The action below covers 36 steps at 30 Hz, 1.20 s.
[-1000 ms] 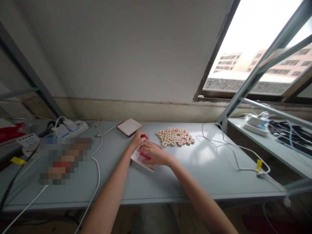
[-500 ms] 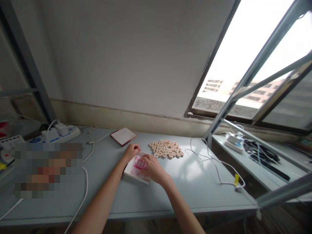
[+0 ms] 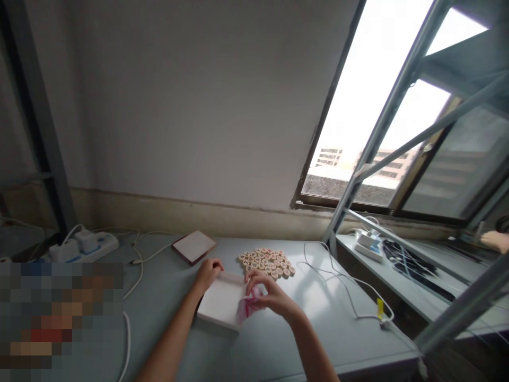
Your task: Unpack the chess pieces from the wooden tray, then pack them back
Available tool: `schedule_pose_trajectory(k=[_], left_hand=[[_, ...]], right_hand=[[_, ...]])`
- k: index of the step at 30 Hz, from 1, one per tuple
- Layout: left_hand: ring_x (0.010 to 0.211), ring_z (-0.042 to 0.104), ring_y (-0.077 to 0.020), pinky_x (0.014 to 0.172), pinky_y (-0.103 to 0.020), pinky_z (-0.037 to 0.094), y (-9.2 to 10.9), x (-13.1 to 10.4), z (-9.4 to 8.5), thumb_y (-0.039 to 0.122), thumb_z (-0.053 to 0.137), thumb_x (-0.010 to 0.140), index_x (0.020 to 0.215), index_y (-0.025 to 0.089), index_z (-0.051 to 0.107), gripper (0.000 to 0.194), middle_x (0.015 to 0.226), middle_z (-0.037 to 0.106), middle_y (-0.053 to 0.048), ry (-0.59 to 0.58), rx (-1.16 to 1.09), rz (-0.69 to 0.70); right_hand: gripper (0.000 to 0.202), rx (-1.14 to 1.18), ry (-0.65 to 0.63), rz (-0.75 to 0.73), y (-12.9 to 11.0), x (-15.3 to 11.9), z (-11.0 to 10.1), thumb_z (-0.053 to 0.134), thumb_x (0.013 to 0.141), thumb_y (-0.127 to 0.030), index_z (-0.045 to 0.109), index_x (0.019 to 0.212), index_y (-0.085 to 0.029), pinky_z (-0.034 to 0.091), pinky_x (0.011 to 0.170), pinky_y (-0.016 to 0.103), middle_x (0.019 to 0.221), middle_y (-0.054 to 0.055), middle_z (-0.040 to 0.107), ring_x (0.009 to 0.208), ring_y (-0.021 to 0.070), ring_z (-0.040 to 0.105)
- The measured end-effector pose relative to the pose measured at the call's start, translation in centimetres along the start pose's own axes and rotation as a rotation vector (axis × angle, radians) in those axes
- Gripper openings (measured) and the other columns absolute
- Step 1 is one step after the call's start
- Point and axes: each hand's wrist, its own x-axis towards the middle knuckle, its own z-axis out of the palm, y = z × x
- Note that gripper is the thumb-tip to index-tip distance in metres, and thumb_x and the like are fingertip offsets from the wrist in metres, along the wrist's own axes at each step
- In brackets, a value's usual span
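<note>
Head camera, and we start at the far left, with a power strip (image 3: pixel 101 245) and a thin white cable (image 3: pixel 153 257) trailing up to the red-sided flat piece (image 3: pixel 194 247); a snag on that cable could drag it about. Next along, the left hand (image 3: pixel 209 273), its fingers curled at the far left corner of the white box (image 3: pixel 220 302) — whether they truly grip or merely rest there, I can't tell. The box sits open on the counter (image 3: pixel 344 334), and if that hand is only resting, a tug from the other side could twist or slide it.

And here's the tug risk: the pink-marked plastic (image 3: pixel 247 309), crumpled at the box's right side, hanging over the edge. The right hand (image 3: pixel 272 294) has it pinched, fingers nearly closed — thin, slippery stuff by the look of it, so a weak pinch could let it slip, and a hard pull could tear it or catch the wall. Just beyond lie the round wooden pieces (image 3: pixel 265 262), loose and packed close; a stray knuckle could scatter them. Furthest right, a looped cable (image 3: pixel 358 317), well apart from the hands, the smaller worry
</note>
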Motion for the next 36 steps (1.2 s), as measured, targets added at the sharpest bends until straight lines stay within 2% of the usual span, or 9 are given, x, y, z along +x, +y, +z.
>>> schedule_pose_trajectory(k=[3, 8, 12, 16, 22, 26, 30, 32, 36], left_hand=[[0.064, 0.053, -0.0153, 0.062, -0.024, 0.036, 0.1, 0.0, -0.2, 0.009, 0.042, 0.06, 0.056, 0.015, 0.059, 0.019, 0.059, 0.06, -0.002, 0.018, 0.012, -0.036], [0.059, 0.048, -0.0131, 0.062, -0.024, 0.036, 0.1, 0.2, -0.7, 0.014, 0.043, 0.064, 0.074, 0.017, 0.062, 0.022, 0.071, 0.06, -0.001, 0.147, -0.038, -0.031], [0.064, 0.05, -0.0139, 0.064, -0.023, 0.036, 0.3, 0.3, -1.4, 0.018, 0.04, 0.068, 0.074, 0.018, 0.06, 0.021, 0.074, 0.059, -0.001, 0.291, -0.021, 0.025], [0.059, 0.05, -0.0139, 0.058, -0.022, 0.034, 0.7, 0.4, -1.9, 0.023, 0.037, 0.074, 0.071, 0.019, 0.058, 0.022, 0.066, 0.059, -0.001, 0.482, 0.019, -0.096], [0.058, 0.049, -0.0132, 0.056, -0.022, 0.032, 1.2, 0.7, -1.9, 0.022, 0.036, 0.076, 0.075, 0.018, 0.059, 0.024, 0.064, 0.058, -0.001, 0.436, 0.06, -0.134], [0.058, 0.049, -0.0133, 0.056, -0.022, 0.033, 1.0, 0.8, -1.8, 0.022, 0.036, 0.076, 0.077, 0.018, 0.061, 0.025, 0.06, 0.056, 0.0, 0.377, 0.075, -0.135], [0.068, 0.053, -0.0139, 0.066, -0.023, 0.036, 0.8, 1.0, -1.7, 0.026, 0.039, 0.078, 0.079, 0.018, 0.062, 0.024, 0.07, 0.06, -0.002, 0.331, 0.047, -0.049], [0.079, 0.053, -0.0145, 0.074, -0.024, 0.037, 1.1, 1.0, -1.7, 0.03, 0.039, 0.081, 0.088, 0.018, 0.061, 0.026, 0.081, 0.062, -0.003, 0.339, 0.012, 0.011], [0.086, 0.052, -0.0147, 0.083, -0.027, 0.035, 1.7, 1.1, -1.9, 0.038, 0.032, 0.086, 0.096, 0.02, 0.058, 0.034, 0.086, 0.062, -0.002, 0.285, -0.049, 0.059]], right_hand=[[0.024, 0.069, 0.041, 0.186, 2.1, -2.4, -2.0, 0.058, 0.071, -0.04, 0.057, 0.082, -0.018, 0.041, 0.068, 0.026, 0.085, 0.002, 0.057, 0.08, 0.0155, 0.053], [0.046, -0.471, 0.204, 0.444, 6.0, -5.4, -1.7, 0.054, 0.072, -0.035, 0.045, 0.114, -0.019, 0.039, 0.071, 0.032, 0.081, 0.002, 0.06, 0.077, 0.0192, 0.055], [0.045, -0.644, 0.435, 0.477, 6.5, -6.8, -1.2, 0.03, 0.085, -0.042, 0.035, 0.125, -0.022, 0.034, 0.078, 0.036, 0.093, 0.005, 0.06, 0.09, 0.0209, 0.054], [0.049, -0.741, 0.583, 0.658, 5.7, -8.2, -1.6, 0.021, 0.084, -0.052, 0.044, 0.118, -0.024, 0.033, 0.077, 0.039, 0.09, 0.007, 0.062, 0.094, 0.0244, 0.053], [0.036, -0.807, 0.313, 0.642, 5.7, -8.9, -1.8, 0.042, 0.074, -0.055, 0.059, 0.082, -0.024, 0.035, 0.07, 0.037, 0.086, 0.006, 0.06, 0.087, 0.025, 0.052], [0.032, -0.503, 0.179, 0.558, 5.9, -7.7, -2.2, 0.043, 0.076, -0.05, 0.054, 0.074, -0.02, 0.038, 0.064, 0.031, 0.077, 0.006, 0.058, 0.076, 0.0205, 0.053], [0.03, -0.069, 0.106, 0.377, 4.3, -4.2, -2.6, 0.043, 0.078, -0.048, 0.049, 0.077, -0.019, 0.04, 0.061, 0.026, 0.075, 0.003, 0.055, 0.069, 0.0148, 0.051], [0.027, 0.002, 0.093, 0.308, 2.8, -1.8, -2.8, 0.049, 0.076, -0.046, 0.048, 0.075, -0.019, 0.039, 0.059, 0.024, 0.073, 0.002, 0.053, 0.068, 0.013, 0.049], [0.026, 0.034, -0.11, 0.21, 0.7, 3.1, -3.4, 0.054, 0.074, -0.043, 0.052, 0.076, -0.018, 0.037, 0.055, 0.021, 0.069, -0.001, 0.05, 0.063, 0.0103, 0.046]])
